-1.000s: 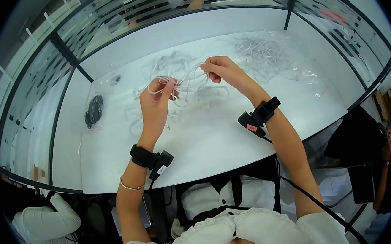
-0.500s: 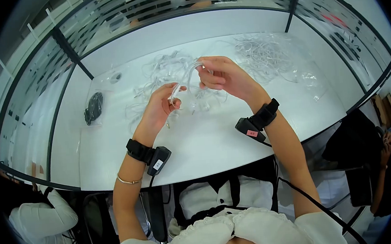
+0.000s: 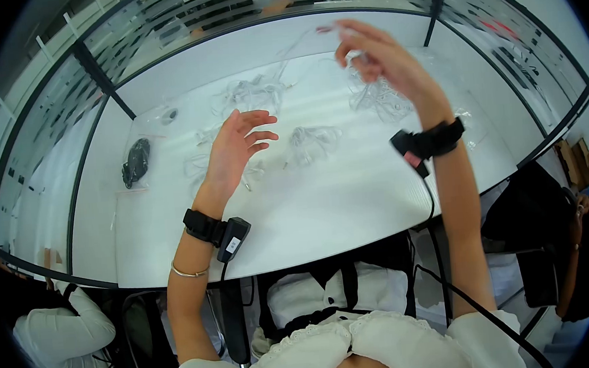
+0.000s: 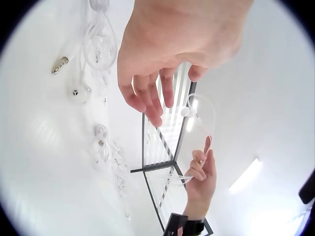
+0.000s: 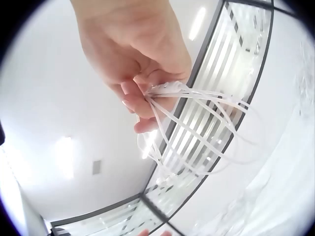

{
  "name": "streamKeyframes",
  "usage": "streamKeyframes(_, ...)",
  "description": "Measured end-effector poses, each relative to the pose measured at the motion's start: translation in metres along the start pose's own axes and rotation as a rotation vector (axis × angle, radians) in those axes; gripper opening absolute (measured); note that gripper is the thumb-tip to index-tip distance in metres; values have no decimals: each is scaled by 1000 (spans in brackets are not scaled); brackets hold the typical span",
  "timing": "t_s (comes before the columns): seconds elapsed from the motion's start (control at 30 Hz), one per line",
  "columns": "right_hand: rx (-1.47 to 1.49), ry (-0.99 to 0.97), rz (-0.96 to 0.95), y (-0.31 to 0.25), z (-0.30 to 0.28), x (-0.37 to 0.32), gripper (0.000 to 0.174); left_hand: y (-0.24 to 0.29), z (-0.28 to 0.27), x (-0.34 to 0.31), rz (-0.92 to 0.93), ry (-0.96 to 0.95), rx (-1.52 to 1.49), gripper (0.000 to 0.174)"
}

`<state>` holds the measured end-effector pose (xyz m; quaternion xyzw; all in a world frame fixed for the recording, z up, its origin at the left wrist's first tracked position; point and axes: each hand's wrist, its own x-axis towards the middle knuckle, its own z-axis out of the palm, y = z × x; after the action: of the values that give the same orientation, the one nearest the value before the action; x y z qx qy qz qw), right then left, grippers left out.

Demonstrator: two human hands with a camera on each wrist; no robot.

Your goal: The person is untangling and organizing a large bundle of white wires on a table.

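Note:
My right hand (image 3: 385,59) is raised over the far right of the table, blurred in the head view. Its fingers hold looped white earphones (image 5: 170,91), whose thin strands fan out past the fingertips in the right wrist view. A loose end with a small white rounded piece (image 4: 186,112) hangs from them in the left wrist view. Held above the table's left-middle, my left hand (image 3: 233,147) has relaxed, spread fingers and nothing in its grasp. Below it lie white cables (image 4: 101,46) and a gold-tipped plug (image 4: 61,65).
Coiled white cables (image 3: 313,142) lie mid-table, with more cable heaps (image 3: 253,96) behind and a larger tangle (image 3: 379,101) at the right. At the left sits a black bundle in a clear bag (image 3: 136,162). Framed glass partitions (image 3: 261,20) surround the back and sides.
Both hands were together on the white earphones. My left hand has let go and its fingers have straightened, while my right hand has carried the earphones up, away and to the right.

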<state>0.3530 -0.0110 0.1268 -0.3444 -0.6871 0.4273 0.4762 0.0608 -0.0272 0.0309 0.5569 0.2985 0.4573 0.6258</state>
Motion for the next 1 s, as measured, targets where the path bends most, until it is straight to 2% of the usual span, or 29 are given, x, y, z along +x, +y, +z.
streamKeyframes(0.03, -26, 49, -4, -4, -14, 2, 45, -1, 0, 0, 0, 9, 12, 49)
streamKeyframes(0.13, -24, 20, 105, 4, -78, 16, 54, -2, 0, 0, -6, 31, 76, 43)
streamKeyframes(0.23, -201, 166, 293, 41, -124, 21, 66, -2, 2, 0, -20, 18, 212, 36)
streamKeyframes(0.3, -969, 236, 420, 98, -193, 42, 73, -4, 5, -1, -2, -4, 327, 33)
streamKeyframes(0.37, -1179, 291, 379, 141, -243, 39, 71, -7, 8, 0, 10, -43, 443, 31)
streamKeyframes(0.43, -1085, 282, 332, 115, -224, 27, 60, -13, 9, -1, 19, -79, 556, 31)
streamKeyframes(0.47, -1038, 276, 308, 100, -209, 22, 54, -17, 8, -2, 68, -106, 681, 36)
streamKeyframes(0.57, -999, 465, -90, 85, -166, 23, 48, -30, 6, -3, 225, -248, 967, 44)
streamKeyframes(0.6, -888, 405, -132, 75, -142, 23, 44, -38, 3, -3, 345, -283, 1075, 46)
streamKeyframes(0.63, -775, 346, -172, 62, -115, 24, 41, -37, 4, -5, 282, -270, 1033, 43)
streamKeyframes(0.7, -779, 23, -27, 35, -59, 15, 35, -31, 11, -8, 162, -249, 948, 38)
streamKeyframes(0.77, -635, -283, 176, 47, -22, 10, 36, -27, 15, -8, 83, -218, 940, 31)
streamKeyframes(0.8, -732, -369, 163, 53, -1, 6, 36, -26, 16, -7, 43, -202, 937, 27)
streamKeyframes(0.83, -829, -456, 147, 62, 17, 2, 36, -28, 13, -5, 87, -199, 930, 26)
streamKeyframes(0.9, -881, -391, -89, 105, 39, -1, 35, -34, 3, -2, 174, -193, 912, 23)
streamKeyframes(1.0, -793, -450, 10, 111, 61, -4, 31, -28, 2, -3, 156, -160, 924, 24)
